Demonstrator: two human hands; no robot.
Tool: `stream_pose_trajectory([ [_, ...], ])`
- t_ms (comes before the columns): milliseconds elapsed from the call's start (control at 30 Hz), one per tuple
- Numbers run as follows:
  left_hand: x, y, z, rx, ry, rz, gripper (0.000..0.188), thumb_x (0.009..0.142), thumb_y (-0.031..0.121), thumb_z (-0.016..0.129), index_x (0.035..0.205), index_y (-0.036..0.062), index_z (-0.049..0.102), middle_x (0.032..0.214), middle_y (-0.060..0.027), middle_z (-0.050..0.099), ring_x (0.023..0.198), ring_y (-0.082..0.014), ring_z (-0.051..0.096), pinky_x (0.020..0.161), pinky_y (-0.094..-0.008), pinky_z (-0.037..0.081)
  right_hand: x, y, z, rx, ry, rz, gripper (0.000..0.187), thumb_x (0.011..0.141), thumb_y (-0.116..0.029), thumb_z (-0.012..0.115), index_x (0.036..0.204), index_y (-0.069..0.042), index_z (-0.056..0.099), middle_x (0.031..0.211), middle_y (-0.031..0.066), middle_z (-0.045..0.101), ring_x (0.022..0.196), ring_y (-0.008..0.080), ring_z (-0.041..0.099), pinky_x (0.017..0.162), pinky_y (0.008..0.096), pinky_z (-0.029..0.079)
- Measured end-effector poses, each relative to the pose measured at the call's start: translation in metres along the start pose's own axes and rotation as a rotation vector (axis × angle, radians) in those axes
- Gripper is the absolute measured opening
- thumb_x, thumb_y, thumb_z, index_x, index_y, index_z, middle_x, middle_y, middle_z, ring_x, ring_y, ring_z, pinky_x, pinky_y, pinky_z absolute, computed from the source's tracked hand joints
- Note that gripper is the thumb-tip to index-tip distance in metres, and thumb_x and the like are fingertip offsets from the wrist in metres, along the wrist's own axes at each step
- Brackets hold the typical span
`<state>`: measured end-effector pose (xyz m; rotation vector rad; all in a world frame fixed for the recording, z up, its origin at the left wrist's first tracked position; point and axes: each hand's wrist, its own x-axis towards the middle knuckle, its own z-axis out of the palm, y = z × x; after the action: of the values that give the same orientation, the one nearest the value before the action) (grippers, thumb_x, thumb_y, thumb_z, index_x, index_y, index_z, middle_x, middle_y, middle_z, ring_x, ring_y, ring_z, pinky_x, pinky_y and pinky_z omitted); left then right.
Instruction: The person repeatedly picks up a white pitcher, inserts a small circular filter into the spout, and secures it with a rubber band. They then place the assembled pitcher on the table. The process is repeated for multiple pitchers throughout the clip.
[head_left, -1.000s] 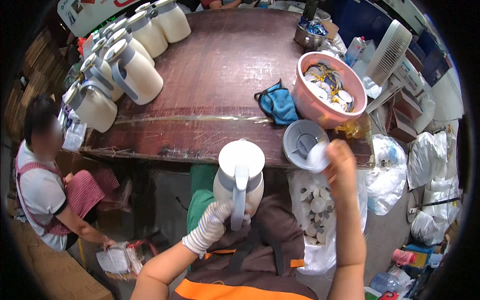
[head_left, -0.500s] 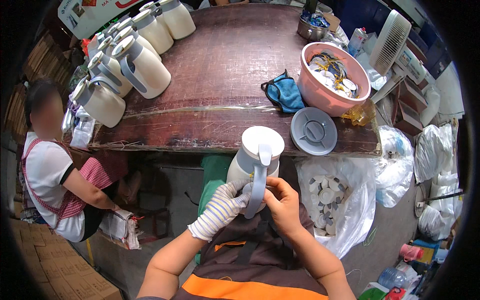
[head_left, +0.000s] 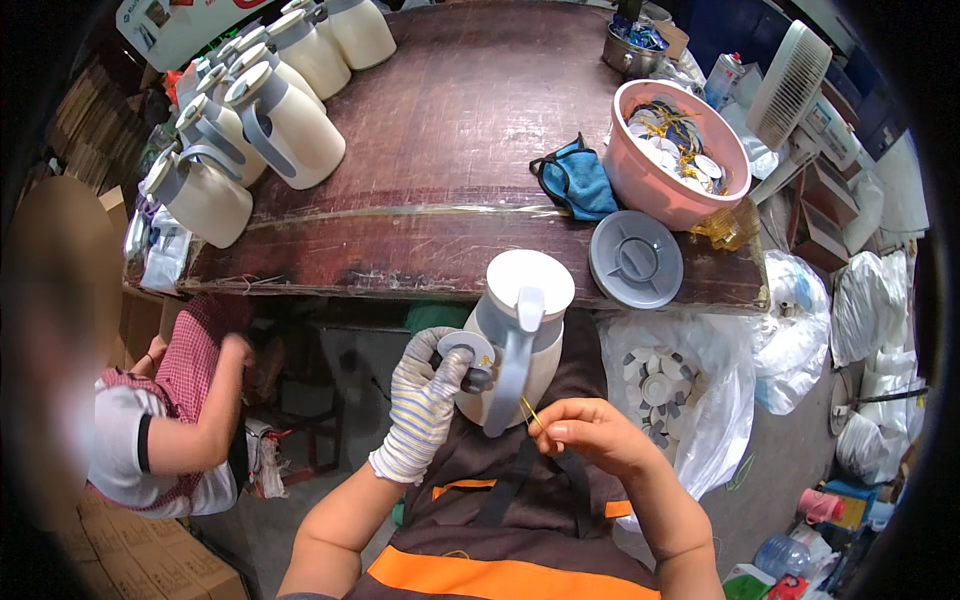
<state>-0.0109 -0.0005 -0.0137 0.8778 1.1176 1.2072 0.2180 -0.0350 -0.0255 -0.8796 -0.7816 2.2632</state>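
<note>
A cream vacuum jug (head_left: 540,360) with a white lid and grey handle rests upright in my lap at the table edge. My left hand (head_left: 418,400), in a striped knit glove, is closed on a round white disc (head_left: 466,347) beside the jug. A dark grey part shows under the disc. My bare right hand (head_left: 590,432) pinches a thin yellow cord (head_left: 530,408) just right of the jug's handle. The cord's other end is hidden behind the handle.
Several similar jugs (head_left: 290,130) stand at the table's (head_left: 460,120) far left. At right are a pink tub (head_left: 635,170) of discs and cords, a blue cloth (head_left: 580,180) and a grey round lid (head_left: 637,260). A plastic bag (head_left: 715,400) holds discs below. A co-worker (head_left: 165,430) sits at left.
My left hand has moved left and up from the handle, bringing the disc into view. My right hand has drawn away rightward and down, pulling the cord. The co-worker has leaned nearer.
</note>
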Motion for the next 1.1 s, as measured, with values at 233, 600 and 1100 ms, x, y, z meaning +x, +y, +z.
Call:
stream_pose_trajectory([
  [233,-0.007,0.000,0.008,0.008,0.079,0.132,0.017,0.091,0.002,0.063,0.107,0.0038,0.062,0.098,-0.0048,0.065,0.085,-0.0107,0.060,0.077,-0.0271,0.051,0.008,-0.022,0.019,-0.002,0.026,-0.615,0.028,0.091,0.001,0.053,0.117,0.004,0.065,0.116,0.0144,0.065,0.094,0.0214,0.066,0.079,0.0300,0.052],
  [600,-0.018,0.000,-0.010,0.665,-0.236,0.623,0.038,0.075,0.005,0.073,0.111,0.0052,0.062,0.108,-0.0121,0.063,0.093,-0.0258,0.062,0.080,-0.0349,0.051,0.030,-0.026,0.058,-1.215,0.340,-1.118,0.047,0.073,-0.007,0.077,0.117,-0.006,0.063,0.104,0.0084,0.068,0.085,0.0262,0.067,0.073,0.0326,0.054],
  [1100,-0.010,-0.026,-0.007,0.370,-0.063,0.359,0.027,0.088,0.004,0.068,0.114,0.0055,0.062,0.096,-0.0058,0.065,0.082,-0.0161,0.063,0.075,-0.0287,0.051,0.039,-0.029,0.057,-1.230,0.376,-1.097,0.056,0.071,-0.012,0.079,0.123,-0.006,0.059,0.109,0.0097,0.064,0.090,0.0270,0.063,0.078,0.0361,0.052],
])
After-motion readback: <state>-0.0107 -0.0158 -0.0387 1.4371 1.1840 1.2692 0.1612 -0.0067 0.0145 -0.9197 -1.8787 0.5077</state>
